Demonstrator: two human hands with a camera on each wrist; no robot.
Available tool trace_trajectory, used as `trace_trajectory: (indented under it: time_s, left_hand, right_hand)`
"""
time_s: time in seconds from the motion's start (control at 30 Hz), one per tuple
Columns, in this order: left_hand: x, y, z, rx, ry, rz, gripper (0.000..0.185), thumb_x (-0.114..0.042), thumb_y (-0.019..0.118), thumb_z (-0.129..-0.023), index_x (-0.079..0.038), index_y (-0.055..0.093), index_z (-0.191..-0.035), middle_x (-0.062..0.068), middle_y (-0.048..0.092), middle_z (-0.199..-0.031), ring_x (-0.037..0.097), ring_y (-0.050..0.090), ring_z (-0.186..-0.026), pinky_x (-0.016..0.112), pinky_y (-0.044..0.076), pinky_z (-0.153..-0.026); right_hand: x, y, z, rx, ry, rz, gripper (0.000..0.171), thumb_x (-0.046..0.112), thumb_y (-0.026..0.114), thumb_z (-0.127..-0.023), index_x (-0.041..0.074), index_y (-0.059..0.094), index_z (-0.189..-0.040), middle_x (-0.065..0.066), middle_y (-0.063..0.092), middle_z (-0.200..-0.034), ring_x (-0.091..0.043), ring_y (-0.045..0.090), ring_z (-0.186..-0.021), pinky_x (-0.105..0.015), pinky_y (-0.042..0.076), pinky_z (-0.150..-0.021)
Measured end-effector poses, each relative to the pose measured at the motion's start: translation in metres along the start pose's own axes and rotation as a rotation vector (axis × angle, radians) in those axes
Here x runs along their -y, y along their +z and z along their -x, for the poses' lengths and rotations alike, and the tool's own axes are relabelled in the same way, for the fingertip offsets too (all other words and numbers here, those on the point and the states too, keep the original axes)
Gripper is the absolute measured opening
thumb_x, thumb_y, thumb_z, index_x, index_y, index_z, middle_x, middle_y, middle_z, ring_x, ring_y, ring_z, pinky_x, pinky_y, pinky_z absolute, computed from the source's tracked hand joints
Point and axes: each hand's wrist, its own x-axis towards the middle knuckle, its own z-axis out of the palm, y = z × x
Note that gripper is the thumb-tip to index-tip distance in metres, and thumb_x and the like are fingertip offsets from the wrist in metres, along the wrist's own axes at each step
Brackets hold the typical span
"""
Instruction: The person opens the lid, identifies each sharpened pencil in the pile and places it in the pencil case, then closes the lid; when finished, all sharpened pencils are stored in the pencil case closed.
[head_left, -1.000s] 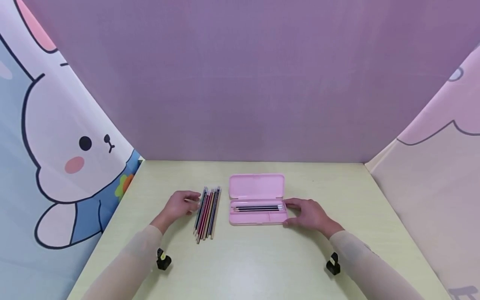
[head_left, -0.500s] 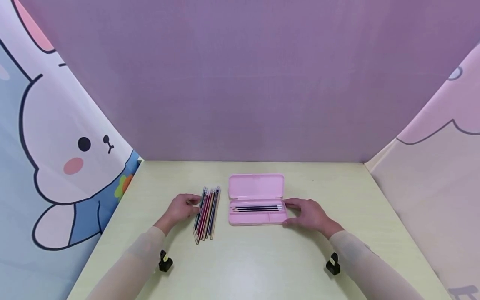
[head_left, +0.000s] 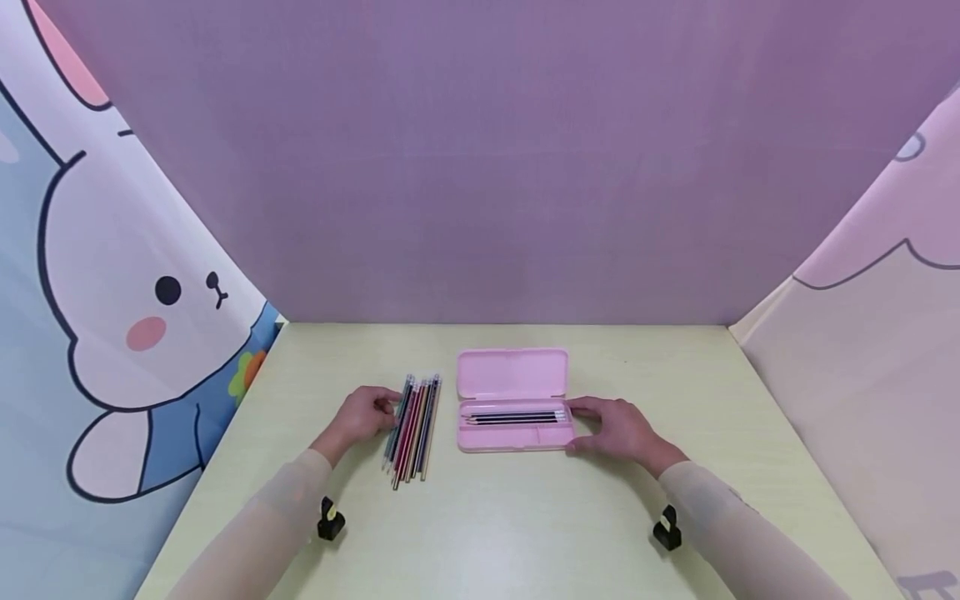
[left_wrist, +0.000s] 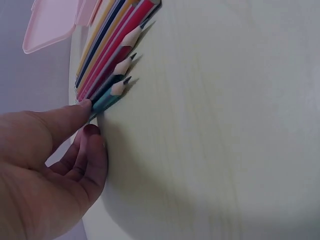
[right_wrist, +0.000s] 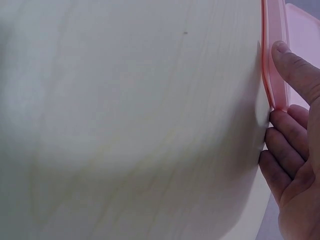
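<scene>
A row of pencils [head_left: 417, 429] lies side by side on the table, left of an open pink pencil case [head_left: 480, 438]. My left hand [head_left: 366, 415] is at the row's left edge, its thumb and a finger pinching the outermost pencil, a green one [left_wrist: 106, 101]. Dark, red and yellow pencils lie beside it. Several dark pencils [head_left: 513, 417] lie in the case's back compartment. My right hand [head_left: 617, 427] holds the case by its right end; in the right wrist view the thumb lies along the pink case's side [right_wrist: 275, 55] and the fingers are at its corner.
The pale wooden table [head_left: 495, 533] ends at a purple backdrop [head_left: 510, 167]. A rabbit-print cloth [head_left: 112, 283] hangs at the left and a pink and cream cloth [head_left: 870, 333] at the right. The case's raised lid [head_left: 513, 372] stands behind its tray.
My left hand has moved slightly right and down onto the row's edge, its fingers closing on the green pencil, which has shifted a little left. The right hand and the case have stayed put.
</scene>
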Motion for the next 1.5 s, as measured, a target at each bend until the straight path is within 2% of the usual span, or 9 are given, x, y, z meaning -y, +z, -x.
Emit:
trace_trajectory:
  time_s: [0.3,0.5,0.7,0.83,1.0,1.17,1.27,1.33,1.5]
  left_hand:
    - [-0.003,-0.001,0.002,-0.032,-0.026,-0.065,0.048,0.001,0.074,-0.083,0.007,0.065,-0.13,0.005,0.07,-0.083,0.013,0.06,-0.064,0.028,0.051,-0.062]
    - [-0.005,0.0,0.002,-0.039,-0.083,-0.054,0.051,-0.001,0.073,-0.081,0.006,0.065,-0.131,0.005,0.068,-0.079,0.015,0.06,-0.053,0.028,0.053,-0.059]
    - [-0.005,-0.001,0.003,-0.064,-0.105,-0.052,0.048,0.0,0.071,-0.081,0.006,0.067,-0.128,0.006,0.068,-0.082,0.014,0.061,-0.059,0.03,0.058,-0.061]
    - [-0.005,-0.003,0.002,-0.071,-0.088,-0.086,0.046,-0.002,0.07,-0.079,0.006,0.069,-0.124,0.006,0.07,-0.082,0.015,0.061,-0.064,0.031,0.056,-0.066]
    - [-0.002,-0.008,0.002,-0.092,-0.036,-0.178,0.041,-0.005,0.071,-0.079,0.005,0.073,-0.118,0.008,0.075,-0.094,0.019,0.06,-0.079,0.034,0.052,-0.077]
    - [-0.002,-0.015,0.003,-0.094,-0.044,-0.146,0.035,-0.005,0.07,-0.084,0.005,0.074,-0.117,0.011,0.075,-0.094,0.019,0.062,-0.077,0.031,0.054,-0.066]
    - [-0.007,-0.02,0.003,-0.085,-0.045,-0.109,0.032,-0.004,0.069,-0.086,0.005,0.074,-0.117,0.01,0.073,-0.092,0.017,0.062,-0.072,0.029,0.054,-0.06]
    - [-0.013,-0.024,0.002,-0.081,-0.026,-0.105,0.032,-0.005,0.069,-0.087,0.003,0.073,-0.118,0.009,0.072,-0.092,0.017,0.062,-0.074,0.029,0.054,-0.062]
    - [-0.034,-0.028,-0.004,-0.049,0.077,-0.123,0.034,-0.005,0.067,-0.09,0.001,0.072,-0.122,0.01,0.072,-0.097,0.019,0.061,-0.081,0.03,0.051,-0.067]
  right_hand:
    - [0.0,0.0,0.0,0.001,-0.011,-0.005,0.078,0.051,0.091,-0.071,0.027,0.063,-0.14,0.001,0.068,-0.137,-0.033,0.059,-0.133,-0.062,0.039,-0.114]
    - [0.0,0.001,-0.001,0.008,-0.01,-0.007,0.079,0.053,0.09,-0.071,0.028,0.062,-0.141,0.002,0.068,-0.137,-0.032,0.057,-0.135,-0.063,0.037,-0.116]
    - [-0.001,0.0,-0.001,0.004,-0.015,-0.002,0.08,0.056,0.09,-0.07,0.028,0.063,-0.141,0.002,0.068,-0.137,-0.033,0.058,-0.134,-0.063,0.037,-0.115]
    - [0.0,0.001,-0.001,0.006,-0.011,-0.006,0.08,0.055,0.09,-0.07,0.027,0.063,-0.14,0.001,0.068,-0.137,-0.033,0.058,-0.134,-0.063,0.037,-0.115]
    - [0.0,0.001,-0.001,0.01,-0.004,-0.004,0.08,0.054,0.09,-0.071,0.028,0.062,-0.141,0.001,0.067,-0.138,-0.034,0.057,-0.135,-0.063,0.038,-0.115]
    - [0.0,0.001,0.0,0.006,0.003,-0.004,0.079,0.052,0.091,-0.071,0.028,0.063,-0.141,0.001,0.067,-0.138,-0.033,0.057,-0.135,-0.063,0.037,-0.115]
    - [0.0,0.0,0.0,0.002,0.004,-0.005,0.08,0.053,0.091,-0.07,0.028,0.063,-0.14,0.001,0.067,-0.139,-0.033,0.058,-0.134,-0.064,0.036,-0.116]
    - [0.0,0.0,0.0,0.001,0.004,-0.004,0.08,0.053,0.091,-0.07,0.028,0.063,-0.14,0.0,0.067,-0.139,-0.033,0.058,-0.134,-0.064,0.035,-0.116]
    - [0.0,0.0,0.001,0.002,0.001,-0.008,0.08,0.054,0.09,-0.07,0.028,0.063,-0.14,0.001,0.067,-0.138,-0.033,0.058,-0.134,-0.064,0.036,-0.116]
